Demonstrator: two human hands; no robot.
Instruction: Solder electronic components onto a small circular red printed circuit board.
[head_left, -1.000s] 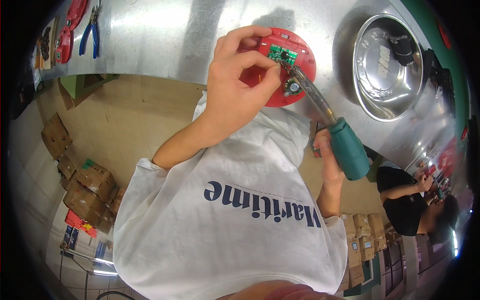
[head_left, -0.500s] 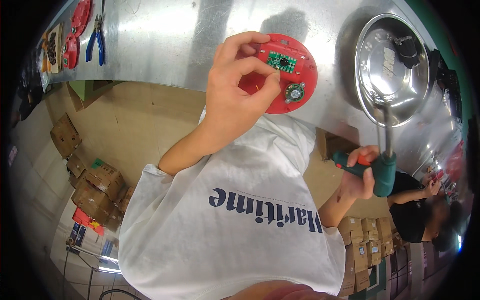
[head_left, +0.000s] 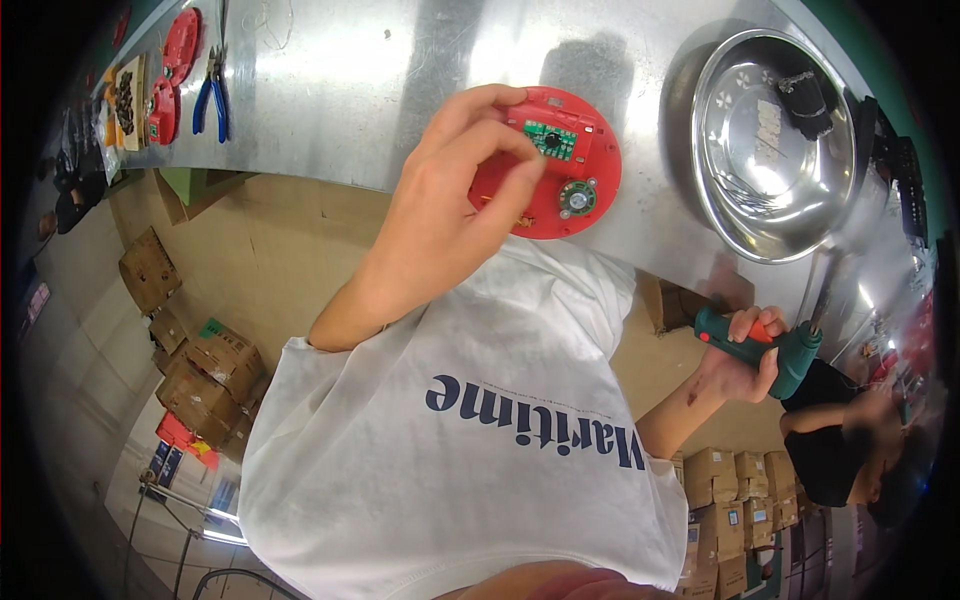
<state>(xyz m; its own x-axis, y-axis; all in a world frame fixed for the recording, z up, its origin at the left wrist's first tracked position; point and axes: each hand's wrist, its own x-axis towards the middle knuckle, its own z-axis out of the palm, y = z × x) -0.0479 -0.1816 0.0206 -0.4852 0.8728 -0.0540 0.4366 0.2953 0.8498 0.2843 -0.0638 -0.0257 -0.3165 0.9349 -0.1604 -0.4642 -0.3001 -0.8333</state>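
A round red plastic housing (head_left: 600, 135) lies on the metal table. It carries a green circuit board (head_left: 562, 143) and a small round speaker (head_left: 578, 198). Over its left part is my left hand (head_left: 455, 170), thumb and forefinger pinched together beside the board; whatever is between the tips is too small to make out. Another finger reaches the housing's upper rim. At the lower right, beyond the table edge, my right hand (head_left: 745, 365) grips a green cordless screwdriver (head_left: 797, 360) with a red trigger. Its long metal shaft points up and is blurred.
A shiny steel bowl (head_left: 705, 150) stands at the right, holding a dark block (head_left: 805, 105) and thin loose pieces. Blue-handled pliers (head_left: 211, 105) and more red housings (head_left: 180, 48) lie far left. Cardboard boxes (head_left: 195, 390) stack below. Another person (head_left: 825, 430) sits at right.
My right hand has drawn the screwdriver rightward, its shaft moving away from the bowl. My left hand has shifted slightly left and down in the view, along with the housing.
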